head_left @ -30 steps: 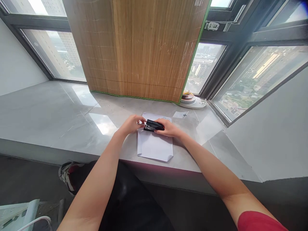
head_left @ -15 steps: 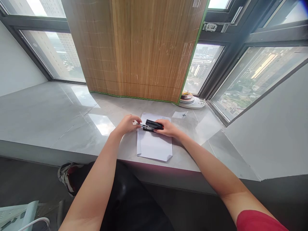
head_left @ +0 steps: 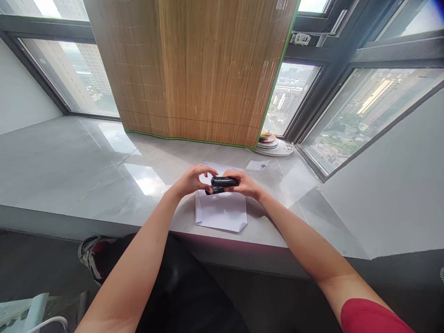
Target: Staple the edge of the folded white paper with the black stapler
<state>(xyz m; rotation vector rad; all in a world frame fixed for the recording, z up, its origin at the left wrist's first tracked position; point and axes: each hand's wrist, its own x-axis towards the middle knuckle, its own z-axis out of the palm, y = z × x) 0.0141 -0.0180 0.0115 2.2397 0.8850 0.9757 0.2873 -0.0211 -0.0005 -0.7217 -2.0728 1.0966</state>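
A black stapler (head_left: 225, 181) is held above white paper (head_left: 222, 212) on the grey stone sill. My right hand (head_left: 244, 185) wraps round its right end, with the thumb below and fingers behind. At the stapler's left end is my left hand (head_left: 194, 180), its thumb on the lower part and its fingers curved over the top end. The upper and lower parts of the stapler are slightly apart at the left. The paper lies flat, with folded corners at its near edge, and its far part is partly behind the hands.
A stack of plates (head_left: 268, 141) stands by the window corner. Near it lies a small white sheet (head_left: 256, 165) with small dark pieces on it. A bamboo blind (head_left: 208, 74) hangs behind the sill. A pale chair (head_left: 24, 312) is at the lower left.
My left hand has moved right onto the stapler's end, and the metal inner strip that stuck out there no longer shows. The stapler's top and bottom parts look closer together.
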